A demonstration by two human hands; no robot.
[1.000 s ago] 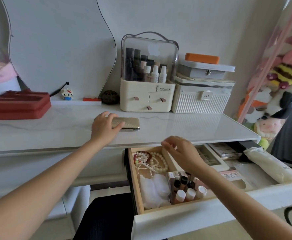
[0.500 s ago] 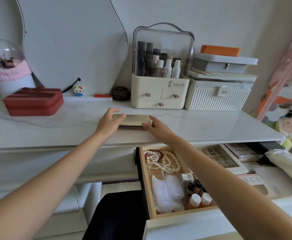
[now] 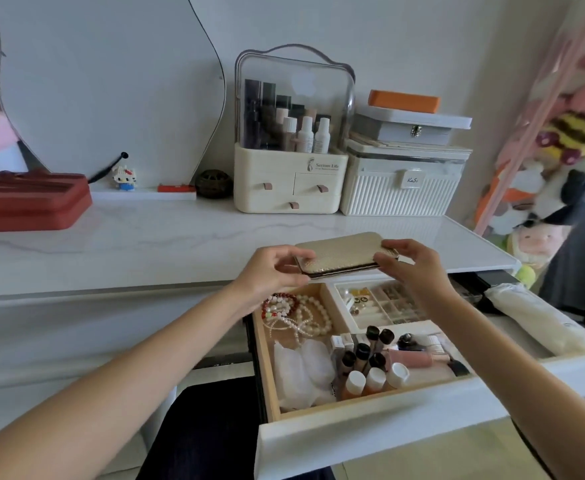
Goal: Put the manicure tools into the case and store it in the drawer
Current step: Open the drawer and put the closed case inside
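the gold case [image 3: 344,254] hangs closed above the back of the open drawer [image 3: 370,434], long axis running left to right, its ends pinched between the curled fingers of the left hand [image 3: 270,275] and right hand [image 3: 412,268], so it likely just needs lowering.

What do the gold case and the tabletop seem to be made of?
Gold case, held by the left hand and right hand: probably textured faux leather or metallic fabric, judging by its fine grain and soft sheen. Tabletop: glossy white marble or a marble-look slab, with faint grey veins.
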